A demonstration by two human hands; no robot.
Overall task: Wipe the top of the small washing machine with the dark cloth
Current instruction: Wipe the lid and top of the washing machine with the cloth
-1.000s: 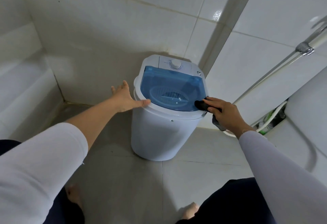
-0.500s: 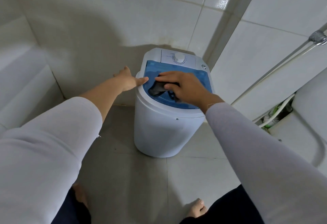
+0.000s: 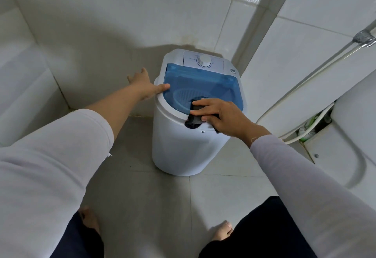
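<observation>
We're mid-wipe. Right hand [image 3: 221,115] lies flat on the dark cloth [image 3: 194,120], fingers [image 3: 205,104] spread and pressing it down on the near edge of the blue lid [image 3: 203,82] of the small washing machine [image 3: 183,145], w/ a bit of cloth hanging over the white rim [image 3: 173,113]. It's a flat press, not a pinch; the thumb tucks the cloth from the near side. Left hand [image 3: 145,86] is open, holding nothing, thumb on the rim at the left side and the other fingers spread beside the machine, prob. to steady it.

To do this step well, we think:
- Keep the palm flat so the cloth doesn't bunch; re-spread it if it rolls under the fingers.
- Work in overlapping passes from near edge to the far side, then across the white control panel [image 3: 203,62].
- Go round the dial [image 3: 204,61] gently, so it isn't turned by accident.
- Keep the left hand bracing; the machine looks light & could slide on the tiled floor [image 3: 142,196].
- Pull the hanging corner back up, else it drags on the side wall instead of the top.

Far half of the lid and the panel likely still need a pass.
</observation>
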